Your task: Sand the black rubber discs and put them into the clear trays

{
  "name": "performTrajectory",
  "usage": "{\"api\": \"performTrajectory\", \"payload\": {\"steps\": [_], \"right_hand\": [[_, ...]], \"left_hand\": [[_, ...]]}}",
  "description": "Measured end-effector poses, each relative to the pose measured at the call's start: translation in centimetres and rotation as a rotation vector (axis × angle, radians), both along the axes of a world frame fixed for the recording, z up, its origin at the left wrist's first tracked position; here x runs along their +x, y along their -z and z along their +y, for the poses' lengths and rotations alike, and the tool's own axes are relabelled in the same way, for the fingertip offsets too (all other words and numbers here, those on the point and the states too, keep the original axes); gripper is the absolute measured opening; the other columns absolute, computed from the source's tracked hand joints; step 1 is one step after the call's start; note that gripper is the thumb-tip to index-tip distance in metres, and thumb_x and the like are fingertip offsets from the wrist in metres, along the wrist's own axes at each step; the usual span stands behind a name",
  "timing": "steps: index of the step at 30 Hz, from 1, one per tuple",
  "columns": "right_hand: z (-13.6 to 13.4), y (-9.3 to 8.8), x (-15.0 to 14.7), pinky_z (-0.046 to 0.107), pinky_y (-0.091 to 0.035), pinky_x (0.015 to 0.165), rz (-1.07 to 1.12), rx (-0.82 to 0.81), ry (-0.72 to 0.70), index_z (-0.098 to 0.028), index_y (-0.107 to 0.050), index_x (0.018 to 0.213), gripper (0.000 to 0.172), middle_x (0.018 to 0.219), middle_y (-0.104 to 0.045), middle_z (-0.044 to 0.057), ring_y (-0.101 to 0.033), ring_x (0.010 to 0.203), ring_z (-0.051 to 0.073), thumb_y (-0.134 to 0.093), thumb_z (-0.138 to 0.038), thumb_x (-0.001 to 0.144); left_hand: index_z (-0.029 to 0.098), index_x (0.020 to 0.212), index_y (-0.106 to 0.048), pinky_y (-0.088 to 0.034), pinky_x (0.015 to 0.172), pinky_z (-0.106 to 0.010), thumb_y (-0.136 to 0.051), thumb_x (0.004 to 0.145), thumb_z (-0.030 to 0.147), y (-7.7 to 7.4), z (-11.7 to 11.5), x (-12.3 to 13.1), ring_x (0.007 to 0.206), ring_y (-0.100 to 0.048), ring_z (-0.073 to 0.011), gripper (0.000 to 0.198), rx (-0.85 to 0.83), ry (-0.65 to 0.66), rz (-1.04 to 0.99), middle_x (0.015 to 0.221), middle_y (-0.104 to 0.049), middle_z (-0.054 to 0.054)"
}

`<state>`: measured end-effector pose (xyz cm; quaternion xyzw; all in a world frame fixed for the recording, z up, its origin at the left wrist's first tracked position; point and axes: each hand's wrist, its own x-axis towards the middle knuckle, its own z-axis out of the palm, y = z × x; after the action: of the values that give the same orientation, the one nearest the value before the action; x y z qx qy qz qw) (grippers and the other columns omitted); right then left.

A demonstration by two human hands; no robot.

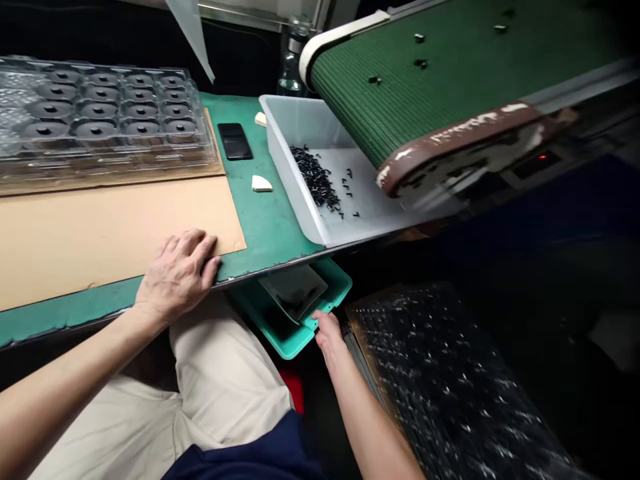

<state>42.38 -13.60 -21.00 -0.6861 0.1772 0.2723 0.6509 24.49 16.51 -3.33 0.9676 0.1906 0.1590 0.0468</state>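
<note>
My left hand (177, 273) rests palm down on the front edge of the green table (270, 220), its fingers spread over the corner of a tan cardboard sheet (100, 230). It holds nothing. My right hand (327, 331) reaches under the table and grips the front rim of a teal bin (290, 333) that sticks out below the table edge. A dark flat piece (295, 290) lies inside that bin.
A white tub (300, 180) with several small black parts stands under the end of a green conveyor belt (425, 80). Clear plastic trays (100, 113) of dark round parts sit at the back left. A black phone (235, 141) and a white wedge (261, 183) lie on the mat. A glossy black stack (440, 380) lies at the lower right.
</note>
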Motion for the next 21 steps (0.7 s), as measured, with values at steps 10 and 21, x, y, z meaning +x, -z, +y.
{"api": "performTrajectory", "payload": {"steps": [10, 21], "right_hand": [[-10.5, -6.4, -2.8, 0.026, -0.058, 0.064, 0.136, -0.081, 0.058, -0.013, -0.066, 0.108, 0.021, 0.096, -0.068, 0.002, -0.065, 0.074, 0.012, -0.066, -0.033, 0.101], [-10.7, -8.6, -3.3, 0.021, -0.050, 0.054, 0.194, -0.097, 0.002, -0.013, -0.064, 0.094, 0.020, 0.075, -0.062, -0.004, -0.056, 0.056, 0.008, -0.066, -0.033, 0.100]], "left_hand": [[0.023, 0.118, -0.071, -0.052, 0.099, -0.038, -0.053, 0.102, 0.021, 4.5, -11.7, 2.4, 0.111, -0.065, -0.0227, 0.024, -0.183, 0.446, 0.054, 0.116, -0.072, -0.008], [0.017, 0.130, -0.063, -0.059, 0.091, -0.047, -0.067, 0.098, 0.033, 12.8, -20.8, 16.2, 0.110, -0.068, -0.0263, 0.037, -0.412, 0.625, 0.621, 0.131, -0.065, -0.012]]}}
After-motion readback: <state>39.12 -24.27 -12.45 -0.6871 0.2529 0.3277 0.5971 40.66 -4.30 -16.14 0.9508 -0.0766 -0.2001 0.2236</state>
